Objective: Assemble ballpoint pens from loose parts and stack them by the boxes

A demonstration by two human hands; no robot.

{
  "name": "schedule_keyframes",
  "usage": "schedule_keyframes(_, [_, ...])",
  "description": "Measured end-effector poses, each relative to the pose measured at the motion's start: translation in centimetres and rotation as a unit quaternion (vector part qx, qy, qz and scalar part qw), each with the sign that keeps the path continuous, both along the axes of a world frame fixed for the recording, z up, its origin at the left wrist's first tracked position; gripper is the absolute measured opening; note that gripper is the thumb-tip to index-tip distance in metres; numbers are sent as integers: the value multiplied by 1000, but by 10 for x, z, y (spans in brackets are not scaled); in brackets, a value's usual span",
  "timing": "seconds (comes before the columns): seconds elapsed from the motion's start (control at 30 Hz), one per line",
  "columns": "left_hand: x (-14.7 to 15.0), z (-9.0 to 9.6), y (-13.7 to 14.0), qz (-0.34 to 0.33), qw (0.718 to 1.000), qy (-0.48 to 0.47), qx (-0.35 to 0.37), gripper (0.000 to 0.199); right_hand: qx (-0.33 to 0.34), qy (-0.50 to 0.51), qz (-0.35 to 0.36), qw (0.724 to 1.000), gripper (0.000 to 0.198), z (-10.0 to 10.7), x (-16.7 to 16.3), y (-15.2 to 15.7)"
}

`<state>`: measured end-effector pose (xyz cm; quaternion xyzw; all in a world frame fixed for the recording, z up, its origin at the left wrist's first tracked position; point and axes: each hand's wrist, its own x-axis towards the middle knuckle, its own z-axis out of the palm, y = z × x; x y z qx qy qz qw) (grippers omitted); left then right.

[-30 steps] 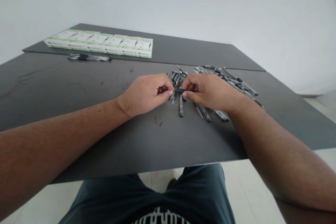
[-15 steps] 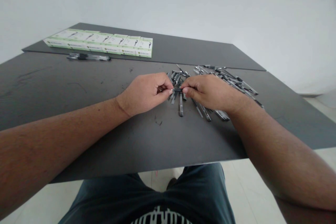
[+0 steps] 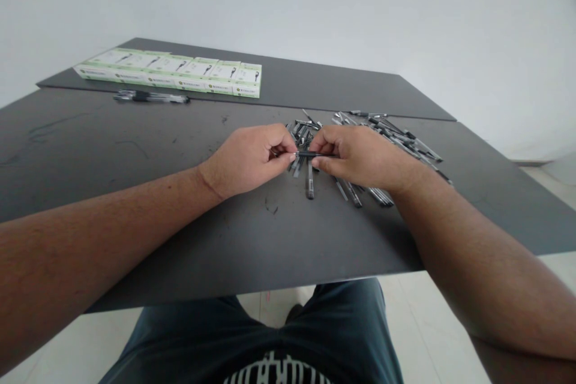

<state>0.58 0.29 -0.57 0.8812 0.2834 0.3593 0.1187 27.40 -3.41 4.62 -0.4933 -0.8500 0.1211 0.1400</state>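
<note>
At the centre of the frame, the left hand [image 3: 254, 158] pinches the left end of a dark pen [image 3: 306, 154] between thumb and finger; the right hand [image 3: 360, 153] has its fingertips closed about the pen's right part. Loose pens [image 3: 406, 145] lie scattered on the worktop [image 3: 252, 252], right of centre. White-and-green boxes [image 3: 168, 72] line the upper left.

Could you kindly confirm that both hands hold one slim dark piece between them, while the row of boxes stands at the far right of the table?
Not quite: the head view shows the row of boxes at the far left of the table. The left hand and right hand do hold one slim dark piece between them.
</note>
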Motion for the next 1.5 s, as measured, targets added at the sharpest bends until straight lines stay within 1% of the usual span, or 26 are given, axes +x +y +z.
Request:
schedule_keyframes(0.07, [0,1,0,3,1000,5,-3,10,8,-14,5,1000,16,0,0,0])
schedule_keyframes(0.17, [-1,1,-1,3,1000,7,-6,10,24,-41,26,999,23,1,0,1])
schedule_keyframes(0.33, [-1,1,0,2,1000,6,-7,10,-3,5,5,1000,20,-1,0,1])
schedule_keyframes(0.43, [-1,2,0,-2,1000,6,-9,11,16,-20,10,1000,17,1,-1,0])
schedule_keyframes(0.53, [-1,2,-1,-7,1000,-1,-9,10,29,-41,19,999,21,3,-2,0])
schedule_keyframes(0.73, [-1,2,-1,-8,1000,1,-13,9,4,11,6,1000,16,-1,-1,0])
schedule_keyframes(0.87, [-1,2,0,-1,1000,11,-1,11,18,-17,7,1000,13,1,-1,0])
schedule_keyframes(0.97, [-2,2,0,-4,1000,21,6,13,21,-42,17,999,18,4,-2,-1])
schedule_keyframes(1.2, [-1,3,-1,-11,1000,12,2,13,3,3,13,1000,16,1,0,0])
schedule_keyframes(1.3, [-1,2,0,-12,1000,17,-2,12,9,-21,14,1000,14,2,-1,-1])
schedule_keyframes(1.4, [-1,2,0,-10,1000,21,-2,12,15,-50,15,999,18,4,-2,-1])
schedule_keyframes(1.5, [-1,1,0,-7,1000,19,-2,11,10,-32,9,999,17,3,-2,-1])
